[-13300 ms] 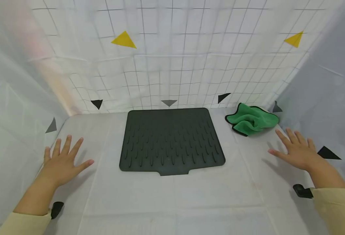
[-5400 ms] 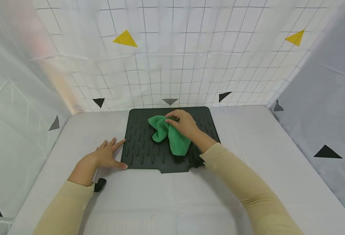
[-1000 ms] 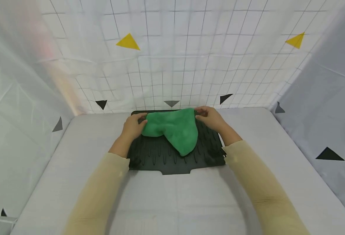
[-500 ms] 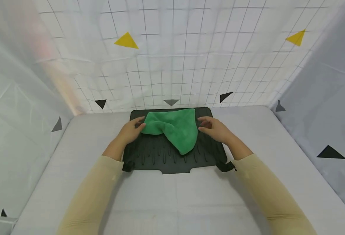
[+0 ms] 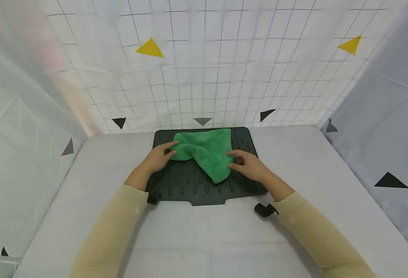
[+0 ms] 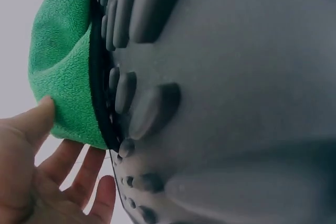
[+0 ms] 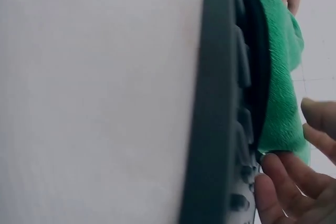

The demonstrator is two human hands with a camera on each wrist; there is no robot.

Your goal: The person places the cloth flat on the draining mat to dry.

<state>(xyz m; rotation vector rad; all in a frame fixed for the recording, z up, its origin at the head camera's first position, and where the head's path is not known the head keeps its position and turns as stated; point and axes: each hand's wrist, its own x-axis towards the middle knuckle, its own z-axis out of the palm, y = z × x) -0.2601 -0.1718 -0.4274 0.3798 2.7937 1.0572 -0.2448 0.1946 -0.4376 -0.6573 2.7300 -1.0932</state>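
From where I stand, a green cloth [image 5: 210, 150] lies on a dark mat [image 5: 204, 196], nearer the mat's far edge, with one rounded lobe drooping toward the person. Its left part is narrower and rumpled, and the wrist views show a black border along its underside. The mat has raised ridges and a short tongue on its near edge.

The left hand [image 5: 156, 159] is at the cloth's left end. Its thumb touches the green pile while the other fingers, parted from one another, reach behind the end. I cannot tell whether this grip truly pinches the fabric or only rests against it. The right hand [image 5: 252, 166] is at the cloth's right edge, just above the drooping lobe; its grip is spread, thumb and forefinger apart, fingertips at the border.

Both arms wear pale yellow sleeves [image 5: 323, 235], and a small black device [image 5: 264, 210] sticks out at each cuff, the left one over the mat's near corner. The mat sits on a white-covered desk [image 5: 190, 239], close to a white back sheet [image 5: 204, 88] lined with a grid and marked with yellow triangles [image 5: 150, 49] and darker ones lower down.
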